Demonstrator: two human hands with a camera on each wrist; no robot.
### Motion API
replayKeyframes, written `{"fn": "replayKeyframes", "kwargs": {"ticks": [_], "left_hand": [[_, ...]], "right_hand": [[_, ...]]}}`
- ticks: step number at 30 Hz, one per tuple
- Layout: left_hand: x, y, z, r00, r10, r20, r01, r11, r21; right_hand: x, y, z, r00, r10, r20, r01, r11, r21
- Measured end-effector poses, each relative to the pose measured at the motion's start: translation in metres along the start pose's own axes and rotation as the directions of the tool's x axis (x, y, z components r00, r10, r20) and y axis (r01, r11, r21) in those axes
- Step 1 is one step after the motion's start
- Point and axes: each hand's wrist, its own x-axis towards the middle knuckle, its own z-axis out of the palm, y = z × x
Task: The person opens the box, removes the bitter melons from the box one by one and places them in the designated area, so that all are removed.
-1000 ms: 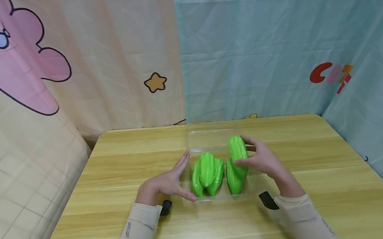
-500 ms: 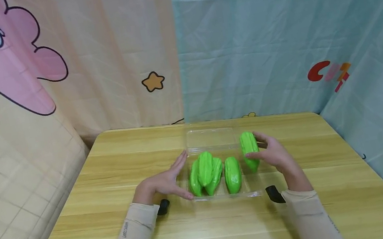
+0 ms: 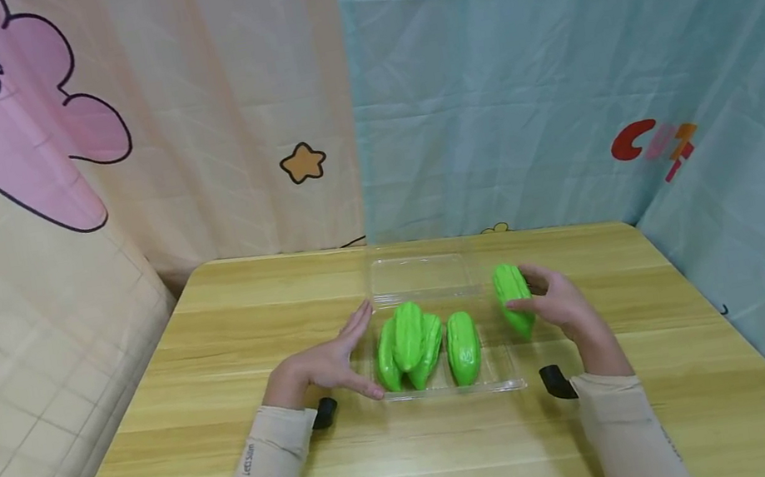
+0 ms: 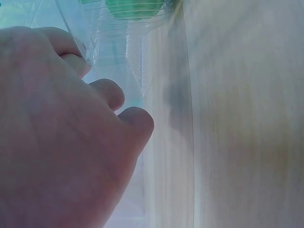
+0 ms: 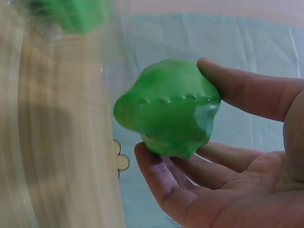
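A clear plastic box [image 3: 505,383] with its lid [image 3: 419,273] folded back lies on the table. Several bright green, ridged, elongated fruits are inside: a cluster [image 3: 410,345] at the left and a single fruit [image 3: 463,348] right of it. My left hand [image 3: 328,367] spans the box's left side, thumb and fingers spread, touching it; the left wrist view shows fingertips [image 4: 107,92] by the clear wall. My right hand [image 3: 563,308] pinches another green fruit [image 3: 514,301] between thumb and fingers, tilted, above the box's right edge. The right wrist view shows its rounded, ridged end [image 5: 168,109].
The wooden table [image 3: 421,468] extends on all sides of the box. Patterned curtains [image 3: 240,110] hang behind and beside it. Black wrist bands [image 3: 557,383] sit under both wrists.
My right hand has lifted the fruit away from the single fruit in the box and carried it rightward. My left hand has stayed at the box's left side.
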Motion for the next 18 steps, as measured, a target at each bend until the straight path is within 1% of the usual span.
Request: {"fn": "replayKeyframes", "kwargs": {"ticks": [6, 12, 18], "left_hand": [[-0.001, 0.002, -0.001, 1.000, -0.010, -0.001, 0.010, 1.000, 0.003], [-0.001, 0.004, -0.001, 1.000, -0.002, 0.008, 0.002, 1.000, 0.007], [-0.001, 0.005, -0.001, 1.000, 0.005, 0.008, -0.005, 1.000, 0.006]], "right_hand": [[0.004, 0.013, -0.008, 0.999, 0.044, 0.028, -0.045, 0.999, 0.025], [0.008, 0.028, -0.014, 0.993, 0.114, 0.026, -0.113, 0.993, -0.044], [0.009, 0.041, -0.020, 0.990, 0.144, 0.004, -0.143, 0.986, -0.088]]}}
